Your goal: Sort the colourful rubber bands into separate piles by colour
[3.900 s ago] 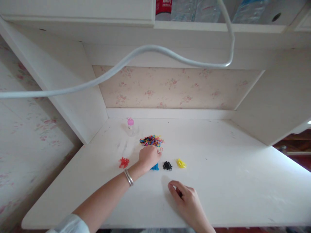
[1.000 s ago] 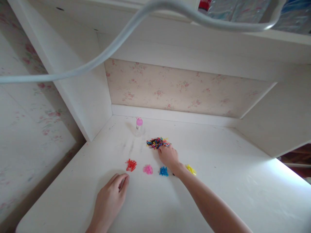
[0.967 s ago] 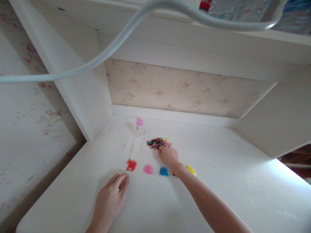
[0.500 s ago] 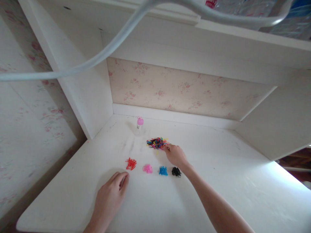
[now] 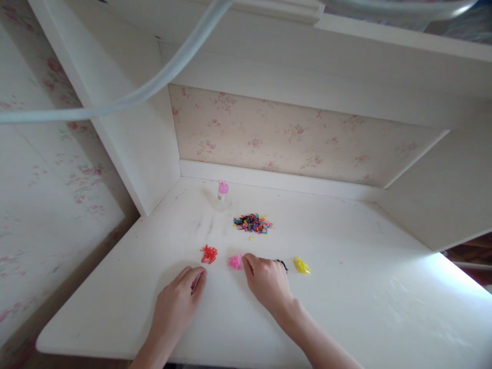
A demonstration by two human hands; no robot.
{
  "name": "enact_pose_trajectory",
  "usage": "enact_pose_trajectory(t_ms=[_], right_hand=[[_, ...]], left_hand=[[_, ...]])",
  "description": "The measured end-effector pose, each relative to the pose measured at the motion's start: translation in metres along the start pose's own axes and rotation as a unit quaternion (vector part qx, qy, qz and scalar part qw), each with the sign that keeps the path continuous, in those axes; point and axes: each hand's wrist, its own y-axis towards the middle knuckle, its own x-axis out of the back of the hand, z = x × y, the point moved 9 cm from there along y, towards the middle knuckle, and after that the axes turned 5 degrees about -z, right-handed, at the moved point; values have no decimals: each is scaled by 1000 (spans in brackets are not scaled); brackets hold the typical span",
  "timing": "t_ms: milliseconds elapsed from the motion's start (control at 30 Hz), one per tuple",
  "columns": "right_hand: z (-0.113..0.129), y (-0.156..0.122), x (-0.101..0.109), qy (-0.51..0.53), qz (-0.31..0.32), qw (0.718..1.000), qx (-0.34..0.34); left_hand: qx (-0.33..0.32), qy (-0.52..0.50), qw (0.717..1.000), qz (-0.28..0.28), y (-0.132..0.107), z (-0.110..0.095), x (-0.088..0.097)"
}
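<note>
Small rubber bands lie in heaps on the white table (image 5: pixel 115 292). The mixed-colour heap (image 5: pixel 252 223) is farthest from me. Nearer is a row: red bands (image 5: pixel 209 254), pink bands (image 5: pixel 234 262), black bands (image 5: pixel 283 264) partly covered by my hand, and yellow bands (image 5: pixel 302 265). With fingers pinched, my right hand (image 5: pixel 269 282) is at the right edge of the pink heap; whatever is between its fingertips is too small to make out. My left hand (image 5: pixel 179 294) rests on the table just below the red heap, its fingers curled against the thumb, nothing visible in them.
A small clear bottle with a pink cap (image 5: pixel 223 192) stands behind the mixed heap. One loose yellow band (image 5: pixel 251 238) lies in front of that heap. A white tube (image 5: pixel 154 82) crosses the upper view, below a shelf (image 5: pixel 346 66). White side panels flank the table.
My right hand has come from the mixed heap back toward me and onto the pink heap. It now hides the blue bands and uncovers the yellow ones. The left hand stays in place.
</note>
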Motion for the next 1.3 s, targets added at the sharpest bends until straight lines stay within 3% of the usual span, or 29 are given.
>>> enact_pose_trajectory(t_ms=[367, 500, 633, 733, 833, 1000, 1100, 1200, 1300], right_hand=[[22, 0, -3, -17, -33, 998, 45], [12, -11, 5, 27, -57, 998, 21], [-15, -37, 3, 154, -55, 986, -38], [-51, -63, -11, 274, -37, 952, -129], [-89, -90, -20, 330, -47, 915, -226], [-126, -119, -16, 369, -90, 875, -302], [-143, -131, -12, 413, -135, 832, -344], [-157, -144, -15, 455, -169, 782, -391], [-161, -147, -21, 483, -167, 768, -386]], left_hand=[[6, -7, 1000, 11, -1, 0, 1], [3, -5, 1000, 6, 0, 0, 1], [7, -14, 1000, 3, 1, 3, 1], [3, -34, 999, -2, 2, 4, 0], [-9, -53, 998, 14, 9, -7, -1], [-73, -10, 995, 65, 35, -66, -7], [-98, 48, 989, 104, 59, -98, -25], [-92, 90, 983, 134, 83, -112, -50], [-91, 104, 980, 142, 101, -119, -72]])
